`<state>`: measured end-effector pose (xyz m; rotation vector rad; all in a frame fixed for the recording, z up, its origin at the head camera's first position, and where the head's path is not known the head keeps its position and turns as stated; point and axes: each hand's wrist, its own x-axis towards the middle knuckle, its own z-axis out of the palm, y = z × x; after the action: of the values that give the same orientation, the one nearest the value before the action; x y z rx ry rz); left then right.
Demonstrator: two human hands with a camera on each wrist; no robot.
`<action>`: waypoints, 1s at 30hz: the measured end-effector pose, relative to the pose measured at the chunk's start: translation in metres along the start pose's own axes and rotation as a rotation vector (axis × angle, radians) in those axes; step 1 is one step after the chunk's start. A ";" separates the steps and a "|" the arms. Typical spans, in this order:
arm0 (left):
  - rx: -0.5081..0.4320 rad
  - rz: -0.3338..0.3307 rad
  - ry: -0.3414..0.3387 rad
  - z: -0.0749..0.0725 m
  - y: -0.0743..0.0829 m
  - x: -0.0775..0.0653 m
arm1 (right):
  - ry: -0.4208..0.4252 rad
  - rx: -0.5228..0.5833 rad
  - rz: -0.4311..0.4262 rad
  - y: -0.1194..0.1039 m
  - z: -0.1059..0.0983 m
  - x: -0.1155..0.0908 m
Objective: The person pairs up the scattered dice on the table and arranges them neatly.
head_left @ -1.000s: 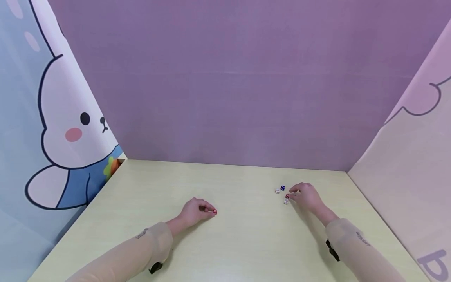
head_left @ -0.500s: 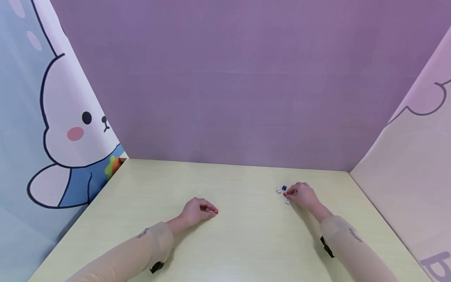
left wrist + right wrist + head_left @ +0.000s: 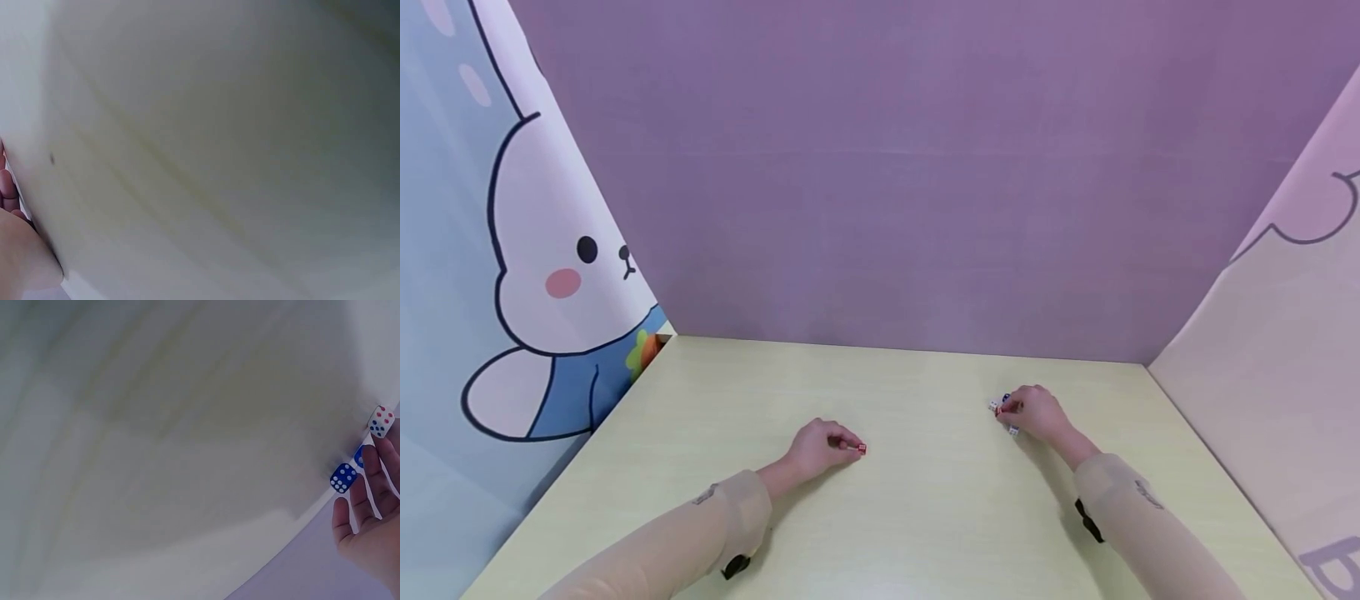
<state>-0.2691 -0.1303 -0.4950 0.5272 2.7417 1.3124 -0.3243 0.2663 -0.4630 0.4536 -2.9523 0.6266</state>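
Observation:
In the head view, my left hand (image 3: 815,447) pinches a red die (image 3: 862,449) between thumb and fingertips at the table's middle. To the right, my right hand (image 3: 1037,412) pinches another red die (image 3: 998,411) at its fingertips. Close around that hand lie a white die (image 3: 992,406), a dark blue die (image 3: 1006,397) partly covered by the fingers, and a second white die (image 3: 1013,431) under the hand's near side. The right wrist view has a blue die (image 3: 343,478), part of another blue die, and a white die (image 3: 381,422) by the fingers.
The pale wooden table (image 3: 910,517) ends at a purple backdrop (image 3: 880,208). A curtain with a cartoon rabbit (image 3: 565,250) hangs along the left side, and a pale pink one (image 3: 1285,350) along the right.
My right hand has taken hold of its red die and slid it left and slightly away, from beside the near white die toward the far white one. The left hand keeps its place.

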 end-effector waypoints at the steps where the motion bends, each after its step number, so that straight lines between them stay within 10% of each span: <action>1: -0.001 0.001 0.001 0.000 0.000 0.000 | -0.006 0.004 -0.001 -0.001 0.000 0.000; 30: -0.012 -0.024 0.009 -0.003 0.010 -0.003 | 0.011 0.030 -0.213 -0.076 0.032 -0.029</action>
<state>-0.2638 -0.1274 -0.4859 0.4874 2.7365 1.3288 -0.2743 0.1950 -0.4678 0.7514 -2.8340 0.6462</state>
